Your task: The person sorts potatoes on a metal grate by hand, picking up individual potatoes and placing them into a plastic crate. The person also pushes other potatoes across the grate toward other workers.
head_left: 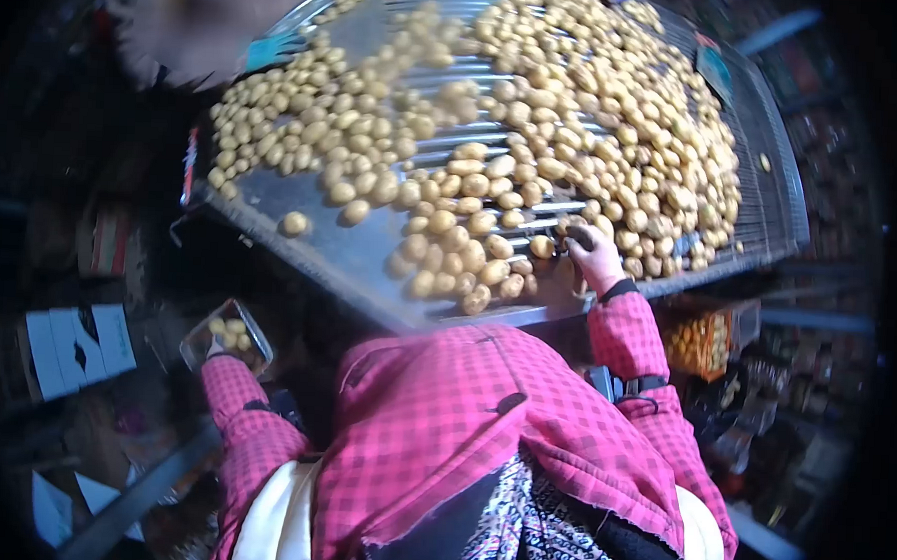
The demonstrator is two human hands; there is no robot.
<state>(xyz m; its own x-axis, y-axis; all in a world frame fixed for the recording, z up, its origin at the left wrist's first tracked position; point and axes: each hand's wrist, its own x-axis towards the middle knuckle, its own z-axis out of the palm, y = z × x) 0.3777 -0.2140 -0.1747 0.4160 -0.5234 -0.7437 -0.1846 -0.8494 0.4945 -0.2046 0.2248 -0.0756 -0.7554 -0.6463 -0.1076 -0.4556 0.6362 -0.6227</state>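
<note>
My right hand (pixel 597 261) reaches over the near edge of a sorting table heaped with yellow potatoes (pixel 577 95). Its fingers are closed round a dark lump (pixel 580 236), whose kind I cannot make out. Low on the left, my left hand (pixel 214 349) is at the near side of a clear box (pixel 264 346) with several potatoes (pixel 230 329) in it. The left fingers are mostly hidden, so their grip does not show.
Metal rollers (pixel 465 131) run across the table between the potatoes, beside a smooth metal plate (pixel 277 197). Another person's sleeve and body (pixel 205 19) are at the far left. An orange crate (pixel 701 346) of potatoes stands below right. White sheets (pixel 80 349) lie at left.
</note>
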